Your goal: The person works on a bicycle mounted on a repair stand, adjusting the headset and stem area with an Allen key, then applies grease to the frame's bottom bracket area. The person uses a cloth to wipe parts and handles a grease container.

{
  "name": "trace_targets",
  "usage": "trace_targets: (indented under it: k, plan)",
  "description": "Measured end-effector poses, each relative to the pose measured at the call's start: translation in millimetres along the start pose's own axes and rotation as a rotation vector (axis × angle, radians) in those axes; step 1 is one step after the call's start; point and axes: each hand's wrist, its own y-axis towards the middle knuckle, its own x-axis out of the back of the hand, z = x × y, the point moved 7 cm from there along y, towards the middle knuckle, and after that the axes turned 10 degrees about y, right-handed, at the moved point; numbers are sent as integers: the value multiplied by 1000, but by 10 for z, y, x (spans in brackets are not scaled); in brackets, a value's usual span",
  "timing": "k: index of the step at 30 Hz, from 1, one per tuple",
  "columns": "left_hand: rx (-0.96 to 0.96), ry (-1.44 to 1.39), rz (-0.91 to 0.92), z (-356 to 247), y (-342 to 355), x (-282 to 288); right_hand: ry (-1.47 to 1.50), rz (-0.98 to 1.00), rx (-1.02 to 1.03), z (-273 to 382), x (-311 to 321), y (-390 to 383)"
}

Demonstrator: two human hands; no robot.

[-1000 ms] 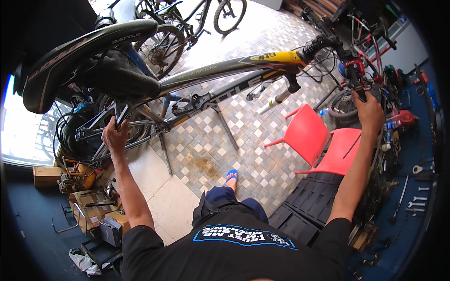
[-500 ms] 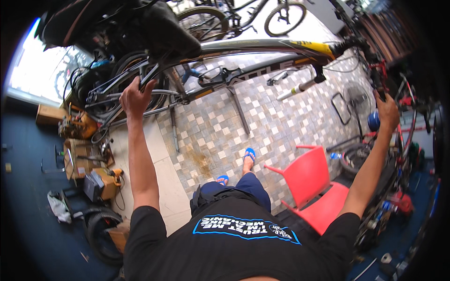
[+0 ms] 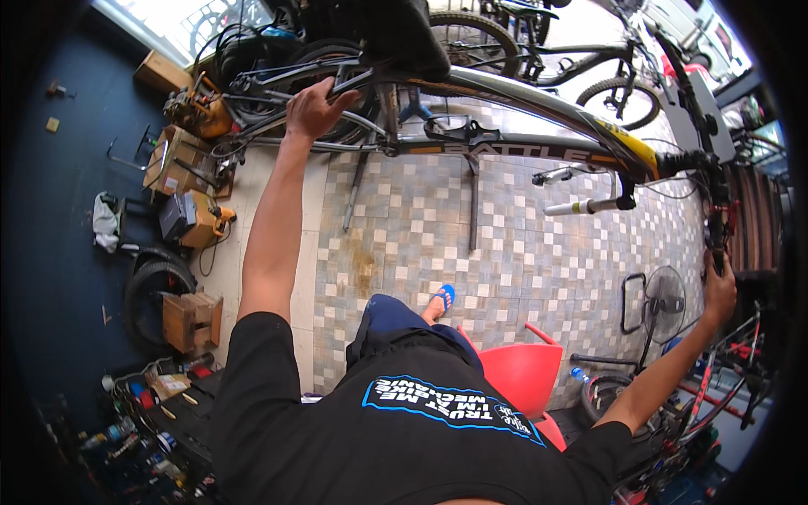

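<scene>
A grey, black and yellow bicycle frame (image 3: 526, 146) stretches across the upper part of the view, in front of me. My left hand (image 3: 316, 112) is wrapped around a thin rear tube of it, just below the black saddle (image 3: 410, 38). At the far right my right hand (image 3: 720, 286) is closed around the end of the handlebar (image 3: 716, 223). A fork leg (image 3: 581, 207), pale and silver, sticks out below the front of the frame with no wheel in it. Dark metal legs (image 3: 474, 206) stand on the tiles under the frame.
A red chair (image 3: 528, 374) stands close by my right side, with a floor fan (image 3: 665, 305) beyond it. Other bicycles (image 3: 606, 59) are behind the frame. Cardboard boxes (image 3: 175, 160), a wooden crate (image 3: 189, 320) and a black tyre (image 3: 141, 305) line the left side. Tools lie lower left.
The view has swung, so the frame appears farther right and higher, and the chair lower. Both hands keep their hold. Only one blue sandal shows now, where two showed before.
</scene>
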Motion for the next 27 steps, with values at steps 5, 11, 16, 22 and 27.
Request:
trace_targets:
  k: [5, 11, 16, 22, 27]
  plan:
    - [-12, 71, 90, 78, -18, -80, 475, -27, 164, -26, 27, 174]
    - [43, 179, -225, -224, -720, 181, 662, -501, 479, 1102, 480, -739]
    - [367, -90, 25, 18, -2613, -173, 1127, 117, 657, 3029, -16, -2175]
    - [993, -262, 738, 412, -6346, -620, 750, 557, 1113, 4019, -477, -4269]
    - [1256, -264, 1004, 471, -8315, -82, 628, 790, 1393, 4357, -555, -5839]
